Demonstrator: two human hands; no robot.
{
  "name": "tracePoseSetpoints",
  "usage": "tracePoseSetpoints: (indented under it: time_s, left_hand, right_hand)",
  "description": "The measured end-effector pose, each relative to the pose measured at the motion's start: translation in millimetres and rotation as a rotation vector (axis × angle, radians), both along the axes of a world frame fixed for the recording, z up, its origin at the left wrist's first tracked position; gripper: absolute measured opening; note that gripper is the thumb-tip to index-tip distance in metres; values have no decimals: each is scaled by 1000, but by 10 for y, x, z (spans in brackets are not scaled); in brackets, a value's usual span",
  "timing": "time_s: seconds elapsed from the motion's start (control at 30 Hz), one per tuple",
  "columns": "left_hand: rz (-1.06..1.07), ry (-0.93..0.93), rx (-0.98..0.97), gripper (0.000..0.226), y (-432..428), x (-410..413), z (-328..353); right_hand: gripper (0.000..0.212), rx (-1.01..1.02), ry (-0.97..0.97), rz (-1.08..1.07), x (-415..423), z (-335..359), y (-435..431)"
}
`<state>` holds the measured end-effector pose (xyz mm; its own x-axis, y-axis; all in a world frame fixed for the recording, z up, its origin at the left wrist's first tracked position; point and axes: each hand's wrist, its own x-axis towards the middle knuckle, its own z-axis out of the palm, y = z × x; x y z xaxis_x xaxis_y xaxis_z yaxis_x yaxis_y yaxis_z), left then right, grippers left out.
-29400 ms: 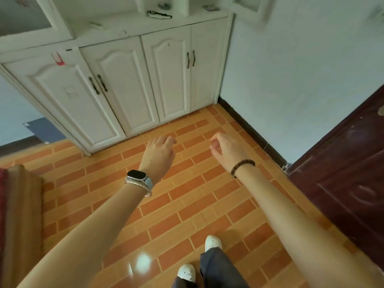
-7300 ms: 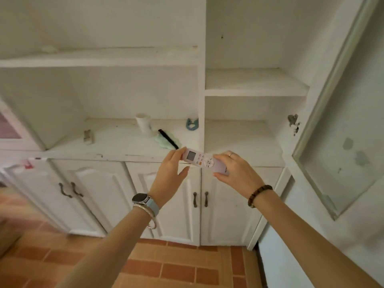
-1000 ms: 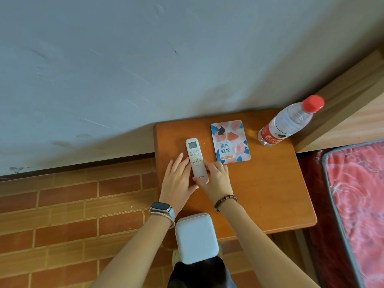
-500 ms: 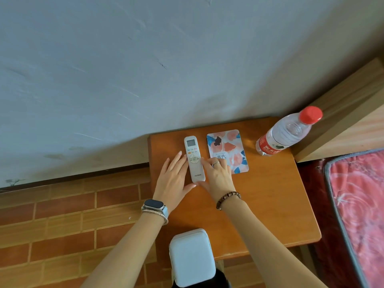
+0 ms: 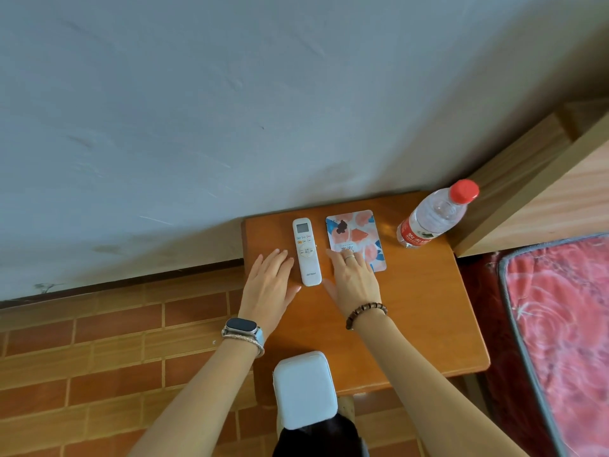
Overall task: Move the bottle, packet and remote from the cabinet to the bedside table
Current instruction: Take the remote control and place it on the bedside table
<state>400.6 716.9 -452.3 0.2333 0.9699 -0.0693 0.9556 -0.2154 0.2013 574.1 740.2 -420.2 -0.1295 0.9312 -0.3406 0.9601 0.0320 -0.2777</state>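
One grey wall (image 5: 230,110) across the top half, meeting a brick floor (image 5: 99,357) at lower left. At right, red bed (image 5: 560,324) below a wooden headboard (image 5: 543,192). Between floor and bed, against the wall, brown desk (image 5: 428,308), carrying all three task things along its far side. Left hand (image 5: 272,282) flat on the desk, fingers straight and together, just left of the remote (image 5: 306,252); thumb close to its near end, contact unclear. Right hand (image 5: 354,278) wide too, straight fingers lying over the near left corner of the packet (image 5: 357,232), thumb toward the remote. Bottle (image 5: 431,219) standing at the far right corner, red cap, red label, apart from both hands. Packet flat, between bottle and remote. Remote flat, screen end toward the wall, between the two hands. Watch (image 5: 242,326) on left wrist, bead bracelet (image 5: 365,311) on right, ring (image 5: 348,257) on a right finger.
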Motion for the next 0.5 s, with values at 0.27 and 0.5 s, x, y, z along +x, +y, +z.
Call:
tracePoseSetpoints:
  time_s: [0.27,0.5]
  left_hand:
    - [70,-44,-28,37,-323,-14,1525]
    - [54,-28,79,28,-593,-34,2532]
  right_hand:
    - [39,41,-15,-27,324,1343,-448]
    - [35,128,-9,-61,513,2317,-706]
